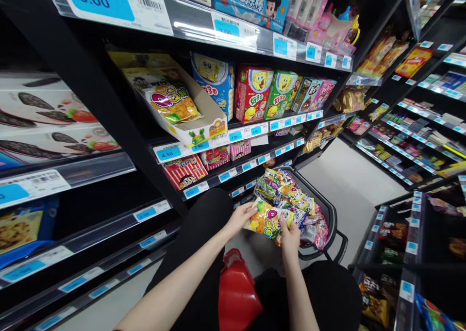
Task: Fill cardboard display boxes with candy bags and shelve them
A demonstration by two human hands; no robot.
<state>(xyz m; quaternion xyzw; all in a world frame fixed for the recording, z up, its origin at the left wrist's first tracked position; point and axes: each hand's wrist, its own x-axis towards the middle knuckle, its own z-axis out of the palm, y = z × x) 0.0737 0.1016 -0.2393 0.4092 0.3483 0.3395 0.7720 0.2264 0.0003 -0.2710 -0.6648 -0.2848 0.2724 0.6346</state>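
Between my two hands is a yellow candy packet (265,218) with a pineapple print, its front turned up toward me. My left hand (241,218) pinches its left end, thumb on top. At the other end my right hand (290,236) grips the right edge. Just beyond the packet stands a black shopping basket (328,209), heaped with several small colourful candy packets (291,192). On the shelf to the left, an open display carton (207,110) holds more yellow packets (174,100) that look like the one in my hands.
SpongeBob snack boxes (255,93) line the same shelf, with price tags (236,134) along its edge. Striped boxes (185,171) sit one shelf lower. A red object (236,292) is between my knees. Further shelves (407,224) stand on the right across the pale floor (349,171).
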